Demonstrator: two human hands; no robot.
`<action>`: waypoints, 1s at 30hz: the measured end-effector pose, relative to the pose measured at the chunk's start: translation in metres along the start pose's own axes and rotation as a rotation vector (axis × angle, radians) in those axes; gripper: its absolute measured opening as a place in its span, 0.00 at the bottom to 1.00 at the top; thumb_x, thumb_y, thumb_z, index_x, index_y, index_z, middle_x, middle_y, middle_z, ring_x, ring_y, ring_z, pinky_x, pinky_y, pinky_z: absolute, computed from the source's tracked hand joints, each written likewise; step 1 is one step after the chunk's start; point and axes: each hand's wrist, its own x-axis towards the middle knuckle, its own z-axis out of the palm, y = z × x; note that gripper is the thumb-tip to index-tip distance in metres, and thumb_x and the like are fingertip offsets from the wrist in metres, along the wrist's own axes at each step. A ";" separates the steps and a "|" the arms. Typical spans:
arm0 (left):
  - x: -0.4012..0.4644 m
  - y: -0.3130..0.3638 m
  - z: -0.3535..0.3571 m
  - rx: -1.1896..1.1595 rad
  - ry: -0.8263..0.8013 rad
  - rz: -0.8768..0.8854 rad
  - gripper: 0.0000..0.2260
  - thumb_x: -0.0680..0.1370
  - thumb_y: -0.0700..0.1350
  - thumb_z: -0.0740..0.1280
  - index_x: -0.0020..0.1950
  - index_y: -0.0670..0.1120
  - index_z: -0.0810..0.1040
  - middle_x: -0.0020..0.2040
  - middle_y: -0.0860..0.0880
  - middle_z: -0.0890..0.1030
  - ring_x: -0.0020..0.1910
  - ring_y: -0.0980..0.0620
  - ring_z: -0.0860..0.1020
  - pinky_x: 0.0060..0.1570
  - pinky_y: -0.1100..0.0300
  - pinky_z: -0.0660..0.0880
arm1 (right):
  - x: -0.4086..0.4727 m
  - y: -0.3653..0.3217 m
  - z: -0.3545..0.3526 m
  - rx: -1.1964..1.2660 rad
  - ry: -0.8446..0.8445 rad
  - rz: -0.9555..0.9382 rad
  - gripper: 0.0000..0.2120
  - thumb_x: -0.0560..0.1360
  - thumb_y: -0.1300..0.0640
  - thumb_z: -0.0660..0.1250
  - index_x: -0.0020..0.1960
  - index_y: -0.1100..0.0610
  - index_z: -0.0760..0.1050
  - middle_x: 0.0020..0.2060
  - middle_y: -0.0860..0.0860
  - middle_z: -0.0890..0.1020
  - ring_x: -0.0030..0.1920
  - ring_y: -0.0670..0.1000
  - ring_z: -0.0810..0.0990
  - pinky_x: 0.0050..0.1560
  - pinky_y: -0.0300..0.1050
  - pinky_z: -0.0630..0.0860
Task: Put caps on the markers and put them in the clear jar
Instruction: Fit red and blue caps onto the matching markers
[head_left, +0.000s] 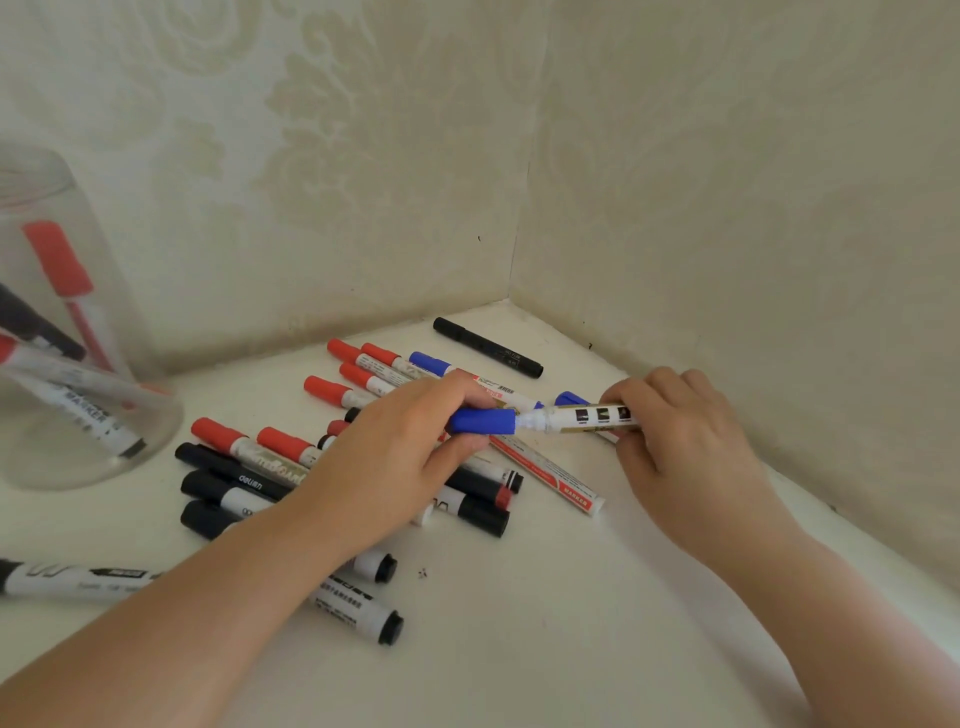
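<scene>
Patterned wallpaper (363, 130) behind; white tabletop (519, 649).

soft even daylight, faint shadows, wide-angle bending and blur at edges.

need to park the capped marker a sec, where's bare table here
Bare table lies near the front edge between the two forearms, and a strip between the clear jar and the marker pile. Crowded: under the left hand.

Red, blue, black and white markers against cream damask

The blue cap (483, 421) meets a white marker barrel (587, 415) with black squares; red-capped markers (218, 434) and black ones (488, 347) lie on the off-white surface (519, 623); the clear jar (78, 426) shows a red-capped marker (60, 260); cream wallpaper (363, 130) bears a floral pattern.
</scene>
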 end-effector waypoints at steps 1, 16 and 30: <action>0.000 0.000 0.000 0.009 -0.007 0.010 0.11 0.75 0.48 0.64 0.56 0.50 0.74 0.46 0.54 0.79 0.43 0.58 0.76 0.41 0.69 0.71 | -0.001 -0.003 -0.001 -0.002 0.011 -0.019 0.13 0.66 0.64 0.59 0.46 0.56 0.76 0.34 0.51 0.74 0.35 0.52 0.66 0.35 0.46 0.65; 0.000 -0.005 0.003 -0.044 -0.032 0.142 0.20 0.78 0.60 0.49 0.60 0.51 0.71 0.45 0.66 0.70 0.47 0.69 0.70 0.49 0.76 0.65 | -0.001 0.001 -0.008 0.103 0.059 -0.107 0.05 0.70 0.60 0.69 0.45 0.55 0.78 0.32 0.51 0.75 0.34 0.52 0.68 0.31 0.43 0.65; 0.000 0.005 0.002 0.074 0.008 0.186 0.17 0.78 0.54 0.53 0.58 0.47 0.73 0.47 0.59 0.71 0.46 0.64 0.66 0.52 0.79 0.62 | -0.006 -0.009 -0.023 0.611 -0.172 0.097 0.10 0.68 0.56 0.73 0.39 0.44 0.73 0.31 0.34 0.77 0.30 0.41 0.71 0.30 0.29 0.66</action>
